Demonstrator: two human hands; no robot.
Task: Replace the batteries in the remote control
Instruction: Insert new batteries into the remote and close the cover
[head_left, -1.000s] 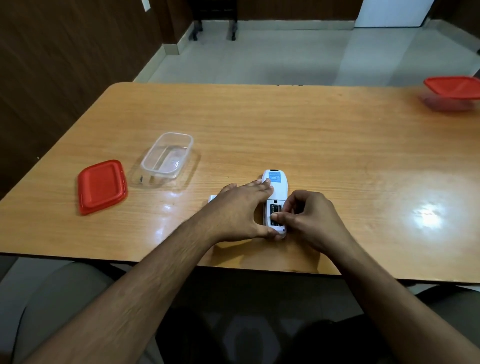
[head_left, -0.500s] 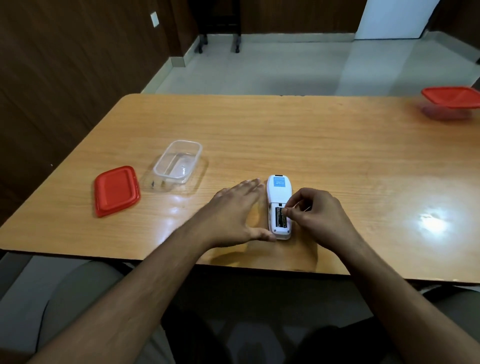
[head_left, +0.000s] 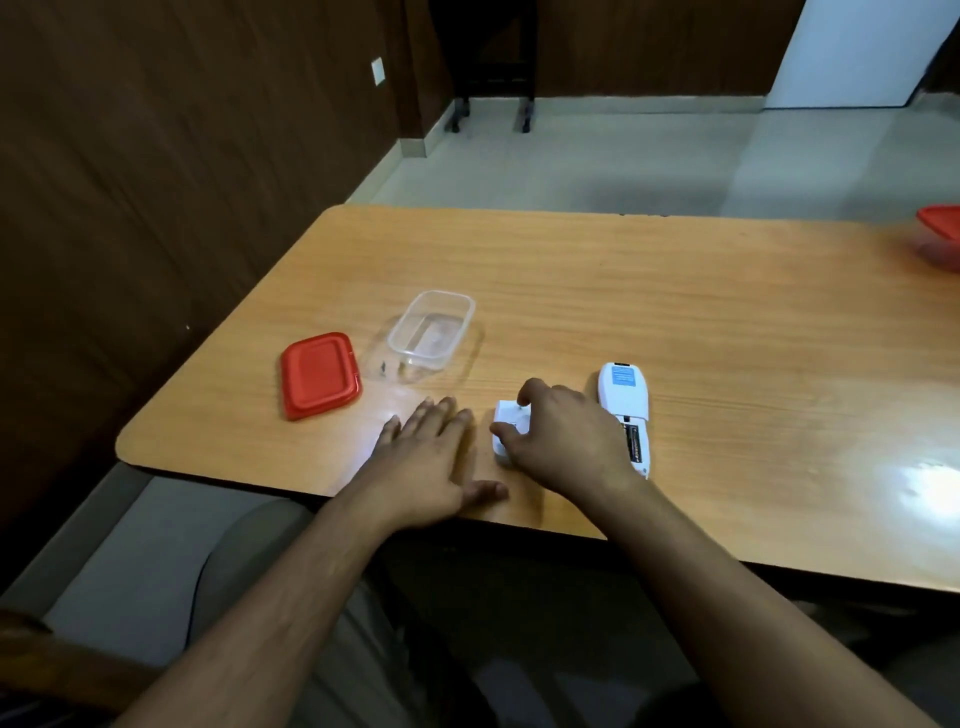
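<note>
Remote (head_left: 623, 400) lay face down on the wooden table (head_left: 675, 312), battery bay open, a dark battery (head_left: 635, 441) showing in it. Right hand (head_left: 563, 441) pinched the small white cover (head_left: 506, 434) just left of the remote, thumb and forefinger at its edges. Left hand (head_left: 426, 462) lay flat, fingers spread. Cover looked a light, stiff, slick plastic, best held by the long edges. Clear tub (head_left: 434, 330) and red lid (head_left: 319, 374) sat further left
</note>
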